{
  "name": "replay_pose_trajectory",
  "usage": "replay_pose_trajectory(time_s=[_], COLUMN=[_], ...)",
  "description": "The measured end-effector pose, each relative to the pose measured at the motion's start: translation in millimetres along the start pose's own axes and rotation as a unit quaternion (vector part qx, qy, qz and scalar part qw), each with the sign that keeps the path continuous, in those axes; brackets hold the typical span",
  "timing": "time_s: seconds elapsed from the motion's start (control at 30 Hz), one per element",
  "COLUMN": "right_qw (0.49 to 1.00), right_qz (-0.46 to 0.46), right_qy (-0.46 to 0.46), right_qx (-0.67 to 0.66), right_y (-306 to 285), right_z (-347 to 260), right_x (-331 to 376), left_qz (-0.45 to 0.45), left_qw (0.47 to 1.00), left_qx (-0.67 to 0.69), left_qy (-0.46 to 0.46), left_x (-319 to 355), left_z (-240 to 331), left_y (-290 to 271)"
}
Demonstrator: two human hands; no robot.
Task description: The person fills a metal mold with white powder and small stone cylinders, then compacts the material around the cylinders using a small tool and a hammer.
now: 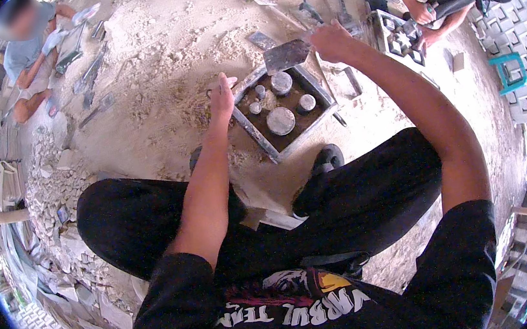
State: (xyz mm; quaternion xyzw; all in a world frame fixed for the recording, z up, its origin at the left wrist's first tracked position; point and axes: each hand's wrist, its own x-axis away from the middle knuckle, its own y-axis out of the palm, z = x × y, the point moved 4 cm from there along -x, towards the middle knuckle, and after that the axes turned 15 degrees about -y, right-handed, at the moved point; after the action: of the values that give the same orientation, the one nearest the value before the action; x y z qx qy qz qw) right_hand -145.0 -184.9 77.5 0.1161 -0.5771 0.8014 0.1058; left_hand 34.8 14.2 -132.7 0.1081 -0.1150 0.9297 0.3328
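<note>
In front of my crossed legs stands a square mold frame (258,135) with a dark, sandy bed inside. Several pale round plugs of different sizes sit in it, the largest plug (280,121) towards the near side. My right hand (332,44) grips a trowel, and its flat, dirty trowel blade (286,56) hangs over the frame's far edge. My left hand (223,96) is beside the frame's left corner, fingers apart, with nothing visible in it. Whether it touches the frame I cannot tell.
Loose sand (164,59) covers the floor beyond. Hand tools (96,110) lie at the left, near a seated person (27,55). At the far right another person works over a second mold (381,37) with star-shaped pieces. A teal stool (508,73) stands beyond; rubble (52,195) lies left.
</note>
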Motion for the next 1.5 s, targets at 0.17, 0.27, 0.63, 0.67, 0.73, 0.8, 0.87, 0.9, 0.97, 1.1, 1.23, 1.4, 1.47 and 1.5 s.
replay_pose_trajectory(time_s=[0.17,0.27,0.63,0.67,0.73,0.8,0.87,0.9,0.97,1.1,1.23,1.4,1.47,1.5], right_qw=[0.998,0.995,0.986,0.987,0.983,0.982,0.975,0.970,0.984,0.985,0.974,0.998,0.998,0.999], right_qz=[-0.060,-0.078,-0.137,-0.086,-0.050,-0.051,0.018,0.093,0.055,-0.043,-0.031,-0.024,-0.040,-0.045], right_qy=[-0.009,-0.058,-0.092,-0.136,-0.173,-0.180,-0.217,-0.219,-0.166,-0.170,-0.225,-0.061,-0.025,-0.012], right_qx=[-0.003,-0.005,0.019,0.011,0.031,-0.021,-0.052,-0.037,-0.011,0.001,0.015,0.020,0.031,0.028], right_y=[5.0,6.0,17.7,13.9,11.3,9.4,-0.1,-7.7,-9.0,-4.2,-5.5,-7.4,-4.1,-2.0], right_z=[5.0,-11.5,14.4,8.2,-13.5,-31.5,-40.2,-41.9,-36.1,-47.9,-67.8,-18.9,-5.1,-1.5], right_x=[-41.3,-66.7,-101.8,-102.7,-107.2,-112.0,-111.2,-108.3,-104.7,-101.1,-99.1,-64.6,-49.8,-44.3], left_qz=[-0.021,-0.038,-0.080,-0.074,-0.062,-0.026,0.004,0.019,-0.012,0.006,0.023,0.064,0.088,0.137], left_qw=[0.993,0.982,0.976,0.978,0.983,0.985,0.982,0.977,0.951,0.955,0.997,0.990,0.987,0.979], left_qx=[0.111,0.161,0.172,0.166,0.150,0.147,0.161,0.177,0.266,0.253,0.076,-0.108,-0.102,-0.130], left_qy=[-0.043,-0.087,-0.104,-0.104,-0.089,-0.091,-0.102,-0.114,-0.159,-0.158,-0.020,0.066,0.088,0.079], left_x=[4.5,1.8,3.9,3.6,4.8,7.6,10.3,11.0,11.0,-1.5,-23.9,-13.9,-1.8,0.7], left_z=[1.1,0.0,-0.9,-1.0,0.1,1.4,3.3,3.2,-1.9,-23.1,-41.7,-36.6,-22.4,-14.0], left_y=[-2.7,-4.0,-12.9,-11.4,-7.8,-8.4,-9.8,-11.9,-11.1,-10.8,-14.1,-16.8,-21.5,-28.1])
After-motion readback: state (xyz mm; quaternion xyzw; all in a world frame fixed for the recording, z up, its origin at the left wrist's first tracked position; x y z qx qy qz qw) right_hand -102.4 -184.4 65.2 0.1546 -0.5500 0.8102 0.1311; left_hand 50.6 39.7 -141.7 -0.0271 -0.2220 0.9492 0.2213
